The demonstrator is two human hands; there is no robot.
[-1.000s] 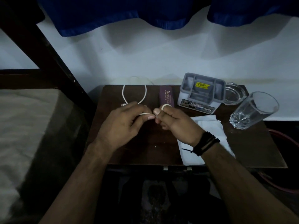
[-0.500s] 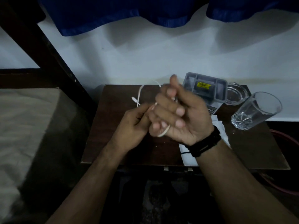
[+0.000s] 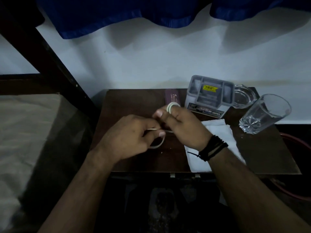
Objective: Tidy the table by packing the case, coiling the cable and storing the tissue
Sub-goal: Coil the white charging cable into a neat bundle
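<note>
pinching a run of the white cable (image 3: 155, 145) between thumb and forefinger, the left hand (image 3: 129, 140) is closing its fingers (image 3: 161, 134) on the strand, with a loose loop of cable hanging out just below the thumb. facing it and nearly touching, the right hand (image 3: 183, 126) is curling in over the same cable; two or three turns are sitting wound around one raised finger at the top of that hand, and the strand is running across the small gap between the two hands. whether the right thumb is pressing the cable underneath is hidden by the knuckles. both hands are hovering over the middle of the dark wooden table (image 3: 131, 105). a black corded bracelet (image 3: 212, 148) is sitting on the right wrist.

under that wrist and forearm, the white tissue (image 3: 218, 130) is lying flat on the table, reaching to the near edge. just beyond the right hand, the maroon case (image 3: 172, 97) is lying closed at the far edge of the table. beside it on the right, a grey plastic organiser (image 3: 210, 95) with a yellow sticker is standing, touching a glass dish (image 3: 242, 96). a clear drinking glass (image 3: 264, 113) is standing near the tissue's far right corner. blue curtains (image 3: 117, 15) are hanging above against the pale wall.
</note>
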